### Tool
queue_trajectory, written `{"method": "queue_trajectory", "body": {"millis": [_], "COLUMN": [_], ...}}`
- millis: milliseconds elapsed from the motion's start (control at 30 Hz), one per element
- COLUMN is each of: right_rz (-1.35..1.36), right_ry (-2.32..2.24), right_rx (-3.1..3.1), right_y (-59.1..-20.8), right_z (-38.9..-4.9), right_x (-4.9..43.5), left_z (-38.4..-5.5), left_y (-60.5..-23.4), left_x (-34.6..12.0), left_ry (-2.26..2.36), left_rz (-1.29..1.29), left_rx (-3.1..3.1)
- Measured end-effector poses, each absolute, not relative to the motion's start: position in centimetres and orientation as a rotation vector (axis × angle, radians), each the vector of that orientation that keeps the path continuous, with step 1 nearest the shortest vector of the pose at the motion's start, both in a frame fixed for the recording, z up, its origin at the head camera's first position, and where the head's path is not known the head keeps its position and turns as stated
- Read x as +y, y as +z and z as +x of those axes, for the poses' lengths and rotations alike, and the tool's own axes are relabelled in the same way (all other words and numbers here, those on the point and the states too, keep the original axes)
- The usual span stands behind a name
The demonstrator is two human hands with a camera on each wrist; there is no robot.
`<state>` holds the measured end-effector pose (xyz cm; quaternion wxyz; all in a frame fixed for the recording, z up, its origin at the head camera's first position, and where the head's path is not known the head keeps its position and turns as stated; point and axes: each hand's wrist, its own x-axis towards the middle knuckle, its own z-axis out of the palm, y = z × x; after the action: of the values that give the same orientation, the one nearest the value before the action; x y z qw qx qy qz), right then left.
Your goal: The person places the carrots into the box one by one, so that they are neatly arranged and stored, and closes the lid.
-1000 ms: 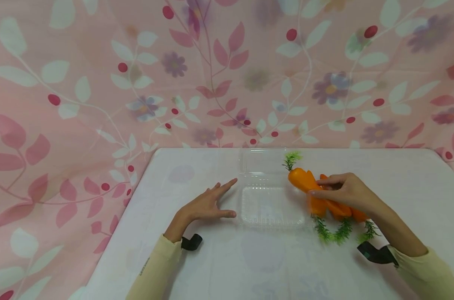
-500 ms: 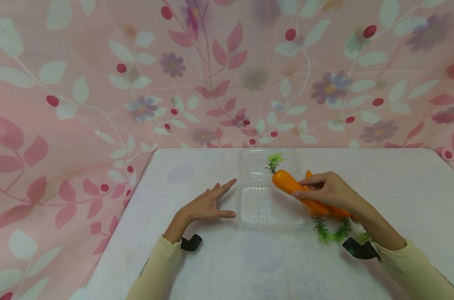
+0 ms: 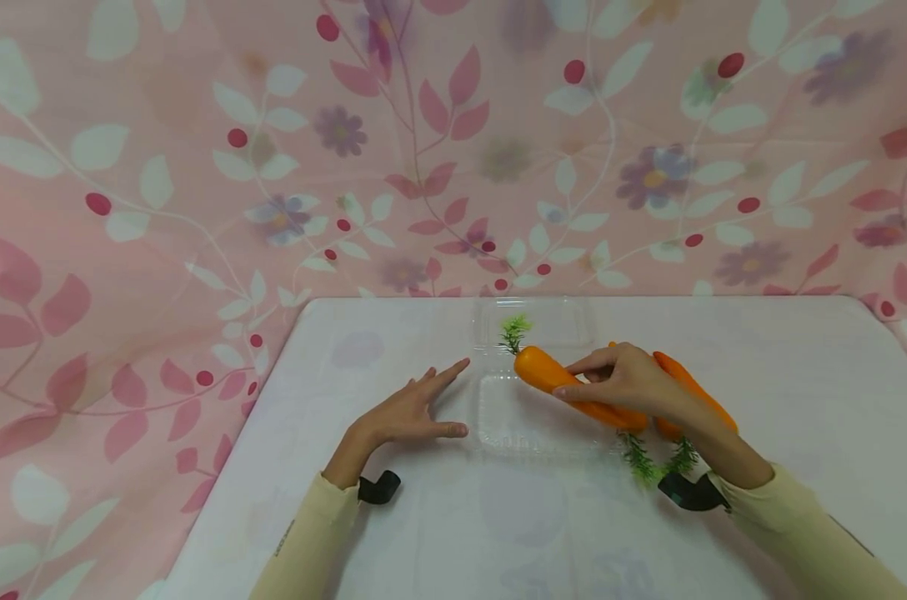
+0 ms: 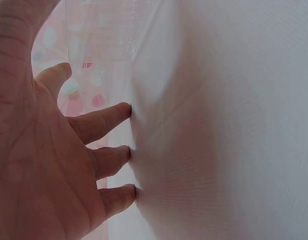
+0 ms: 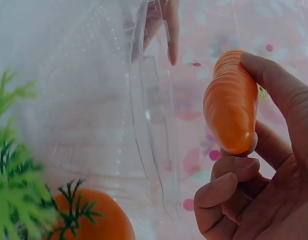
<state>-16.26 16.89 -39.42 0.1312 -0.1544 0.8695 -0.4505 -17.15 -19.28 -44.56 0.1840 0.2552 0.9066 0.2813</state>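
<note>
My right hand (image 3: 626, 379) pinches an orange artificial carrot (image 3: 536, 368) with a green leafy top (image 3: 513, 332) between thumb and fingers. The carrot slants over the clear plastic container (image 3: 481, 417), its leafy end up and to the left. In the right wrist view the ringed, tapered end of the carrot (image 5: 230, 107) faces the camera. My left hand (image 3: 401, 414) is at the container's left side, fingers spread and straight. Fingertips (image 4: 125, 109) rest on the white cloth in the left wrist view. It holds nothing.
More orange carrots (image 3: 697, 390) lie to the right of the container, partly hidden by my right hand and forearm, their green tops (image 3: 639, 460) toward me. The container's clear lid (image 3: 532, 321) lies folded back behind it. A pink floral curtain (image 3: 453, 150) hangs behind the table.
My right hand has moved left with the carrot, from above the other carrots to over the container. My left hand has stayed in place.
</note>
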Motion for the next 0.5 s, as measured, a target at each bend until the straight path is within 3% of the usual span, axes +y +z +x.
{"method": "queue_trajectory", "body": {"millis": [500], "right_rz": [-0.613], "right_ry": [-1.345], "right_rx": [2.429], "right_y": [-41.1], "right_z": [-16.8], "right_x": [14.3], "left_z": [-17.2], "left_y": [-44.6], "left_x": [-19.3], "left_ry": [0.792], "left_rz": [0.718], "left_rx": [2.552]}}
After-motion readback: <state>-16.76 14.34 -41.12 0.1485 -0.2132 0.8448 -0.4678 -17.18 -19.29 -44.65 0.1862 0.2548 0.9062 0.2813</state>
